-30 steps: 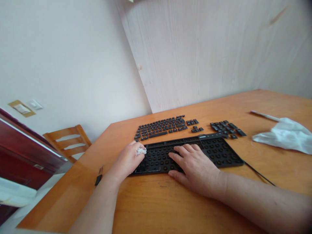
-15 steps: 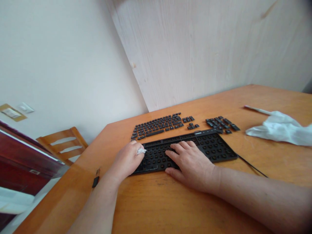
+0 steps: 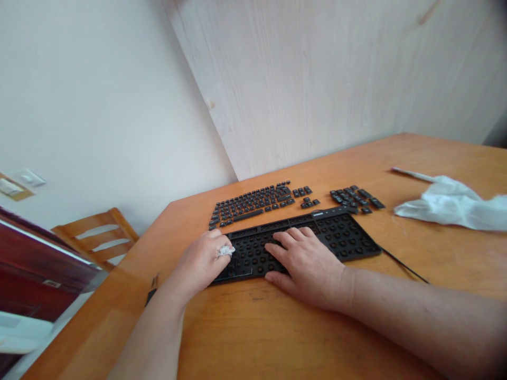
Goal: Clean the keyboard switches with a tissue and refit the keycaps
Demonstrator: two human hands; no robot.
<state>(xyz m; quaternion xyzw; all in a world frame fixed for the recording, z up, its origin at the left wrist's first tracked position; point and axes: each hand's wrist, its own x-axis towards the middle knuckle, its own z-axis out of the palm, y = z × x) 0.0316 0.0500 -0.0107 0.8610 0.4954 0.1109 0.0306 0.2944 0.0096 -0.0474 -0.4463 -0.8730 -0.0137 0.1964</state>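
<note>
A black keyboard stripped of its keycaps lies on the table, its sockets showing in rows. Over its left end is my left hand, closed around a crumpled white wipe whose end pokes out by the fingers. The fingertips and the keyboard's left edge are hidden behind that hand. My right hand lies flat across the middle of the keyboard, fingers apart, thumb at the near edge, holding nothing.
Behind the keyboard, loose black keycaps lie in rows, with number-pad keycaps further right. A white cloth and a thin stick lie at the right. A cable runs off rightward. A wooden chair stands left.
My left hand with the wipe has shifted slightly toward me over the keyboard's left end. My right hand stays in place on the keyboard. The whole view has moved a little.
</note>
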